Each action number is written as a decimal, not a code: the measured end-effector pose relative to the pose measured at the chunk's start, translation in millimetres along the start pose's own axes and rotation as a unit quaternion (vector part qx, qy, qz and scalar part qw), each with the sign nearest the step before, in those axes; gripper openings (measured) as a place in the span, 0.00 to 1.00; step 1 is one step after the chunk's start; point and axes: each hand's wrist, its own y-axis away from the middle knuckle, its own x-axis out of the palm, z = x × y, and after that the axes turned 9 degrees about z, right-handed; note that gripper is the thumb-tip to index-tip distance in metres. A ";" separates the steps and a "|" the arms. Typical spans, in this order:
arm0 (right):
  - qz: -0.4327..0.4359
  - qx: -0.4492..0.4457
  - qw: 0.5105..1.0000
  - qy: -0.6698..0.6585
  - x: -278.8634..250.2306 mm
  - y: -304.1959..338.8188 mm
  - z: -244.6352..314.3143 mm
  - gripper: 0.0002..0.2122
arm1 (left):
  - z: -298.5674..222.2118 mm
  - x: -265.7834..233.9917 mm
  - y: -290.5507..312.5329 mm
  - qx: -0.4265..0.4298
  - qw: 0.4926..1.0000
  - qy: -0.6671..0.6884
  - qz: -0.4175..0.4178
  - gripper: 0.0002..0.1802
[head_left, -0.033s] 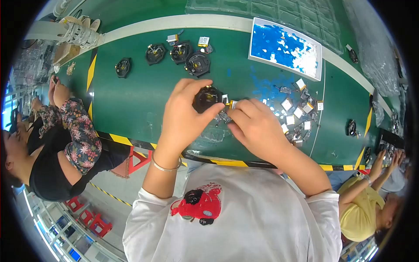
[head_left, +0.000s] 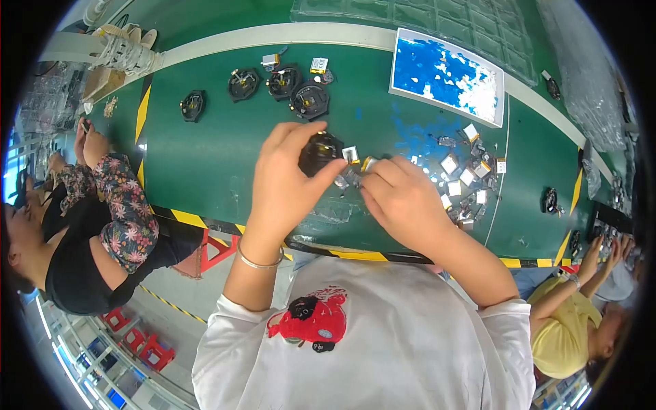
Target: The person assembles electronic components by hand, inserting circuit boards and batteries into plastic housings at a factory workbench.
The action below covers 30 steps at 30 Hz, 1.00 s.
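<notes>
My left hand [head_left: 290, 164] curls its thumb and fingers round a black round watch case [head_left: 321, 153], with its open inside facing up. Beside the case's right edge is a small silver battery [head_left: 350, 154]. My right hand [head_left: 400, 188] is closed in a pinch on another small battery with a yellow edge [head_left: 369, 164]; the fingers hide most of it. Under and between the hands lie small grey parts [head_left: 348, 179], too partly covered to name. Right of my right hand spreads a pile of small silver batteries [head_left: 467, 175] with dark parts attached.
Several black watch cases [head_left: 309, 100] lie at the far side of the green table [head_left: 205, 157]. A shallow white box [head_left: 447, 113] with a blue inside and white scraps stands far right. Co-workers sit at left and right; a black part [head_left: 551, 200] lies near the right one.
My right hand has shifted slightly right and the left one slightly left with the watch case. The gap between them is wider, showing more of the battery beside the case.
</notes>
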 end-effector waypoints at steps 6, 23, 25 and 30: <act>-0.045 0.010 0.998 -0.047 -1.8 -2.2 1.6 0.09 | 8.0 2.0 10.7 0.049 0.967 -0.185 -0.171 0.19; -0.065 0.056 0.996 0.010 -2.7 12.2 -7.9 0.08 | -10.0 35.3 20.7 -0.046 0.954 0.294 -0.025 0.06; -0.062 0.069 0.996 0.015 -9.8 15.1 -13.9 0.07 | -16.2 26.3 17.0 -0.078 0.862 0.501 0.000 0.05; -0.098 0.120 0.935 -0.319 -41.8 7.4 -11.9 0.08 | -35.9 10.9 8.2 -0.109 0.834 0.516 0.164 0.05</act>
